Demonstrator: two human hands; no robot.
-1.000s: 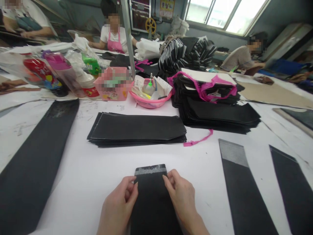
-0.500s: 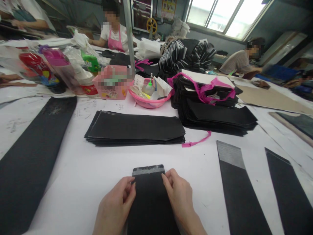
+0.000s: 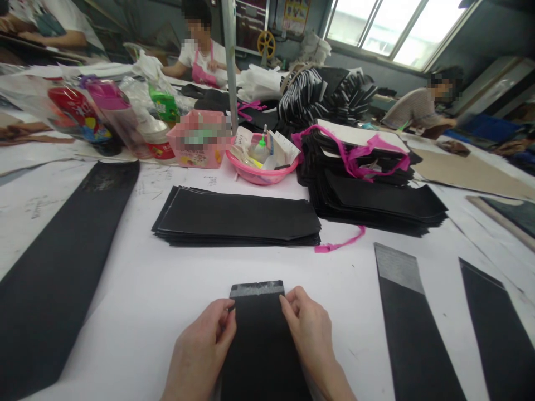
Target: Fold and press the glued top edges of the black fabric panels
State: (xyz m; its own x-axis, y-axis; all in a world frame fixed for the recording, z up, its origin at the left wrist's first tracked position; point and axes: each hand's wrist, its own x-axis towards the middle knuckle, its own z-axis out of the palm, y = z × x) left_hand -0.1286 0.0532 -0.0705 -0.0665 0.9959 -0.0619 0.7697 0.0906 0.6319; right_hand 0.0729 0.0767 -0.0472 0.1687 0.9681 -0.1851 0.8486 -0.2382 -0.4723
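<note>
A long black strip (image 3: 259,345) with a greyish band across its far end lies in front of me on the white table. My left hand (image 3: 204,345) pinches its left edge just below the band. On the opposite edge, at about the same height, my right hand (image 3: 308,328) grips the strip between thumb and fingers. Beyond both hands is a stack of black pieces (image 3: 242,216). To the right lie a black strip with a grey end (image 3: 407,317) and another black strip (image 3: 497,317).
A wide black piece (image 3: 75,267) lies at the left. Further back are a pink basket (image 3: 198,153), a pink bowl (image 3: 263,175), bottles (image 3: 112,111), a tied black stack (image 3: 376,195) and a pink ribbon (image 3: 340,243). Several people sit beyond the table.
The whole view has shifted slightly, so things appear a little further right. Both hands keep the same hold on the strip. The person in the pink apron has moved an arm.
</note>
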